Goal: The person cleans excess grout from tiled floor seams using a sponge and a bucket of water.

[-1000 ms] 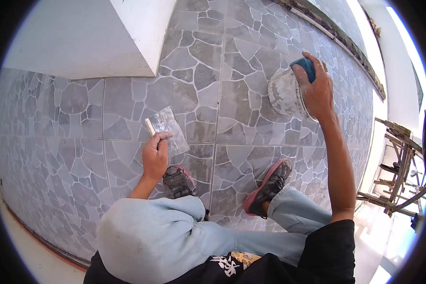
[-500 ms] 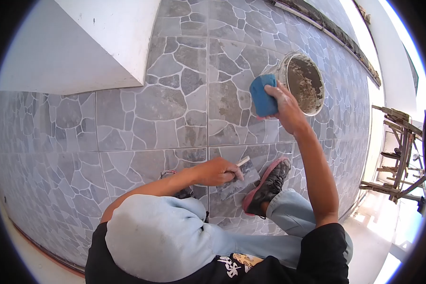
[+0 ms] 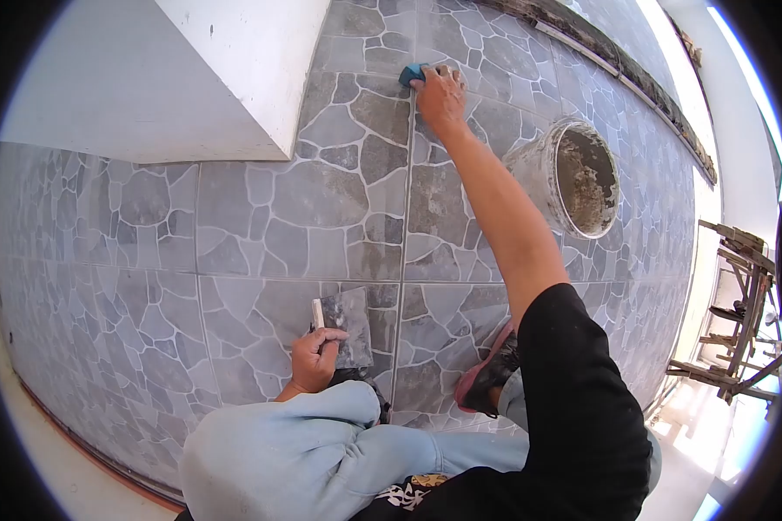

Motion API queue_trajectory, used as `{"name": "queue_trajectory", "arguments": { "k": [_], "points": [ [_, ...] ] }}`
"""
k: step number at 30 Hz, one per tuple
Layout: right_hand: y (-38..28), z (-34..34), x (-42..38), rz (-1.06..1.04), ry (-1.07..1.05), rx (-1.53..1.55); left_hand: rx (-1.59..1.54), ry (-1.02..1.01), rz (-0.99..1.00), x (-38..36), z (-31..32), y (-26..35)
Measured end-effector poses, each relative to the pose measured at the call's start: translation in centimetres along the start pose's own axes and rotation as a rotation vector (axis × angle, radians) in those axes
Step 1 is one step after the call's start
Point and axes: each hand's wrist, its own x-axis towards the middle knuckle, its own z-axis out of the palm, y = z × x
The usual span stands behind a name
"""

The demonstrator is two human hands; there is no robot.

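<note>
My right hand (image 3: 441,97) stretches far forward, its fingers closed on a blue sponge (image 3: 411,75). The sponge sits against the grey stone-patterned tile floor (image 3: 317,204), at a joint between tiles near the white block's corner. Close to my knee, my left hand (image 3: 314,358) grips a flat trowel (image 3: 354,330) by its pale handle; the blade is smeared with grey. Right of my right forearm stands a bucket (image 3: 534,165) with a mortar-crusted inside.
A white wall block (image 3: 235,95) rises at the upper left. Along the upper right runs a dirty raised edge (image 3: 599,61). A rough wooden stand (image 3: 743,304) is at the far right. My shoe (image 3: 491,378) rests on the tiles.
My right hand has carried the sponge from beside the bucket forward and left, down to the tiles. My left hand has moved left with the trowel, and the trowel has turned.
</note>
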Motion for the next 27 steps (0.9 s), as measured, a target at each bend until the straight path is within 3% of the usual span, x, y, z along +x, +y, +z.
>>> {"name": "queue_trajectory", "arguments": {
  "k": [3, 4, 7, 9, 12, 15, 18, 20, 23, 25, 27],
  "points": [
    [-1.3, 0.8, 0.4, 0.023, 0.043, -0.06, 0.021, 0.049, -0.038, -0.3, -0.1, -0.1],
    [-0.9, 0.4, -1.8, -0.06, -0.037, 0.0, 0.007, 0.067, -0.046, -0.4, 0.0, -0.2],
    [-3.0, -6.9, -15.1, -0.302, -0.209, 0.102, 0.004, 0.078, -0.059, -0.1, 0.1, 0.2],
    [-3.5, -11.6, -23.3, -0.313, -0.459, 0.205, -0.014, 0.088, -0.039, 0.1, 0.3, 0.3],
    [-2.6, -11.3, -22.4, -0.343, -0.41, 0.236, -0.007, 0.059, -0.029, 0.3, -0.1, 0.2],
    [-1.5, -4.8, -11.0, -0.256, -0.179, 0.123, 0.022, 0.038, -0.038, 0.5, -0.1, 0.0],
    [0.9, 1.1, 1.5, -0.07, -0.134, -0.007, 0.018, 0.017, -0.074, 0.2, -0.2, -0.1],
    [0.9, 2.0, 4.2, -0.04, -0.124, -0.054, 0.006, 0.005, -0.126, 0.3, -0.2, 0.0],
    [0.0, -0.2, -0.9, -0.174, -0.129, -0.035, -0.007, 0.043, -0.06, 0.3, -0.1, 0.3],
    [-1.5, -3.4, -8.7, -0.293, -0.139, 0.032, 0.0, 0.034, -0.099, 0.2, 0.0, 0.0],
    [-2.8, -8.1, -16.8, -0.34, -0.328, 0.099, -0.02, 0.045, -0.096, 0.3, 0.1, 0.1]
  ]
}}
